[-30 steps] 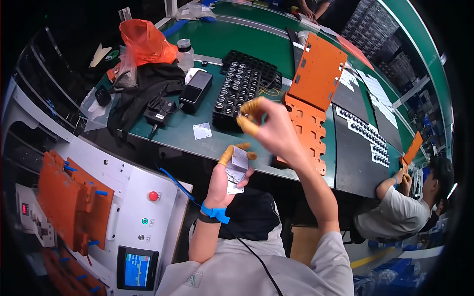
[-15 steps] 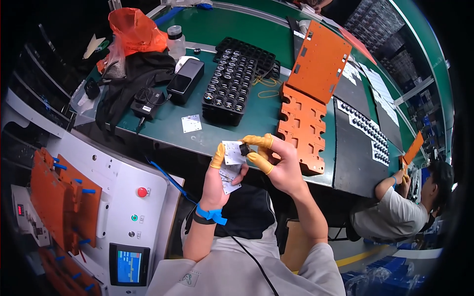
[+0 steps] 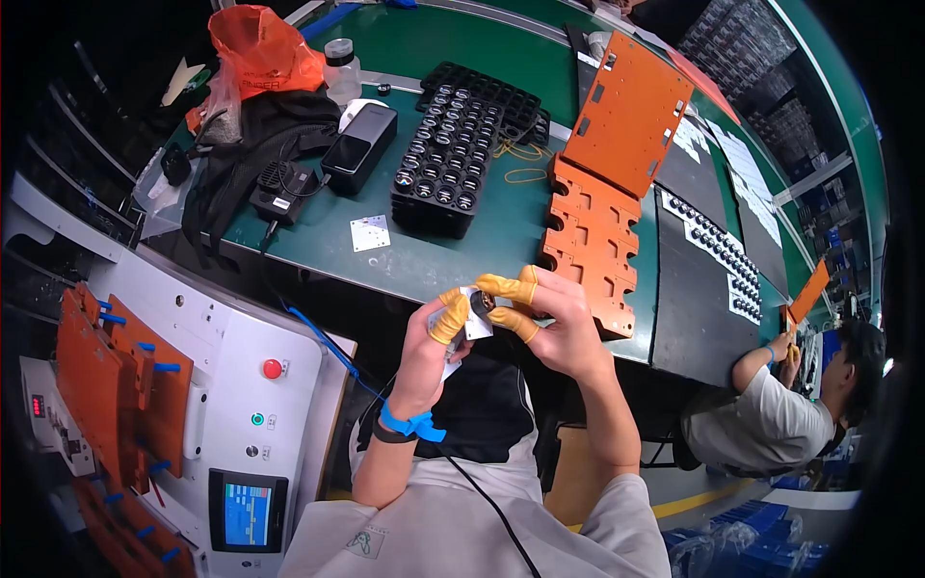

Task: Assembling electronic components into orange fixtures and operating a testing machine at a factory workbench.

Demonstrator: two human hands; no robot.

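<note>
My left hand, with yellow finger cots and a blue wrist strap, is closed on small white plates dotted with holes. Between the cotted thumb and fingers of my right hand is a small round black part, coppery inside, pressed against the top plate. My fingers hide part of it. On the table beyond stands a black tray with rows of round black parts. A loose white plate lies to its left.
An orange fixture with a raised lid stands right of the tray. Further right, a black mat bears plates with black parts. A power bank lies left. A white machine flanks my left; a co-worker sits at right.
The round black part has turned, so its coppery inside faces up, and now meets the plate. Both hands have drawn closer together, the left thumb bending over the plates.
</note>
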